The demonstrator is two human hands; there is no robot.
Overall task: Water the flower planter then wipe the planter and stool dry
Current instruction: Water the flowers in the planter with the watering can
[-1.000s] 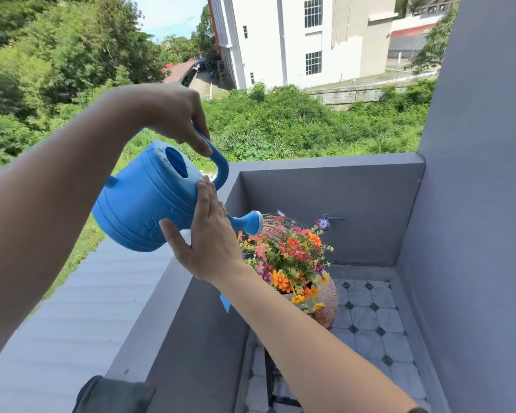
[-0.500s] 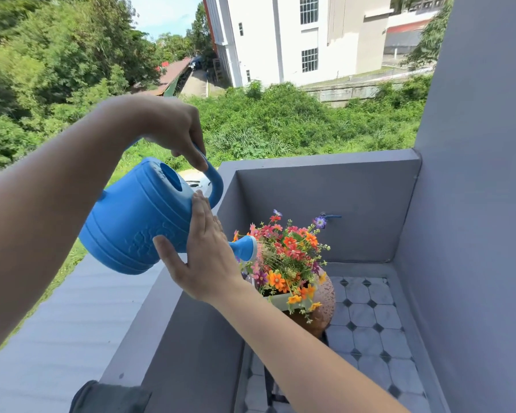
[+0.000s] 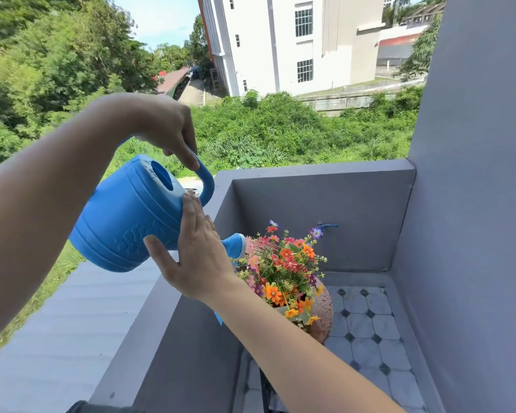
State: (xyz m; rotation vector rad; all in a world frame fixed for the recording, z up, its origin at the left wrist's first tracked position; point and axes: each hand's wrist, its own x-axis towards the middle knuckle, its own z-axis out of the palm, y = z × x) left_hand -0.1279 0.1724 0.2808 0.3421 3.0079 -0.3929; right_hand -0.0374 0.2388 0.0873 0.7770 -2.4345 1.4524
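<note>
A blue watering can point(image 3: 125, 216) hangs tilted over the balcony corner, its spout rose point(image 3: 236, 245) sprinkling water onto the orange, red and purple flowers point(image 3: 286, 263). My left hand point(image 3: 167, 129) grips the can's handle from above. My right hand point(image 3: 197, 251) lies flat against the can's front, fingers spread, steadying it. The flowers stand in a brown textured planter point(image 3: 323, 311). A dark stool point(image 3: 265, 391) under the planter is mostly hidden behind my right forearm.
Grey parapet walls point(image 3: 310, 171) close in the corner, with a tall grey wall point(image 3: 474, 204) on the right. A blue tap point(image 3: 328, 225) sticks out of the far wall. Patterned floor tiles point(image 3: 367, 332) lie below. A dark cloth point(image 3: 81, 408) lies on the ledge at the bottom left.
The can has dropped slightly and stayed tilted over the flowers while water keeps spraying. Both hands keep their hold.
</note>
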